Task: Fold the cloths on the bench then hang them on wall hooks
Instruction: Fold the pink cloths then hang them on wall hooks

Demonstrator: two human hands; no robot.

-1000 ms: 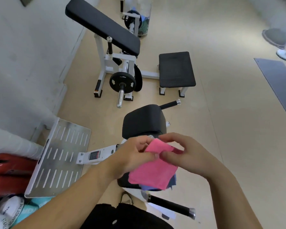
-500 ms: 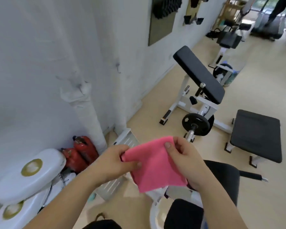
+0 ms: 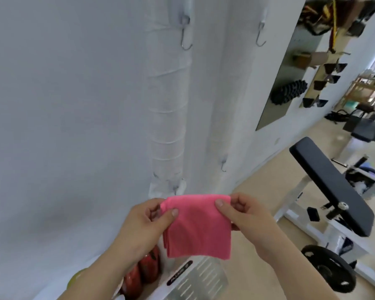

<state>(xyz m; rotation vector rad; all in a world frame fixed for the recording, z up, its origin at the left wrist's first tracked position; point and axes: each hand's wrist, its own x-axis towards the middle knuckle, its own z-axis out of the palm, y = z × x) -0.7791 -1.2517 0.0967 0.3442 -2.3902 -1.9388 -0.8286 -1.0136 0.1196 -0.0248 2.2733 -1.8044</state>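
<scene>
Folded pink cloth (image 3: pixel 198 226) is well below the wall hook (image 3: pixel 184 36), my left hand (image 3: pixel 143 224) and right hand (image 3: pixel 247 215) each pinching a top corner. I'd keep the layers pinched together, lift, and drape the fold over that hook.

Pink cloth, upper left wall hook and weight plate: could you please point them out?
pink cloth (image 3: pixel 198 228), head view, centre of its folded face.
upper left wall hook (image 3: pixel 183 36), head view, on its shank.
weight plate (image 3: pixel 338 278), head view, its black face.

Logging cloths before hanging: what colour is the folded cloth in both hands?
Plain pink, no pattern: the folded pink cloth shows best in the head view.
</scene>
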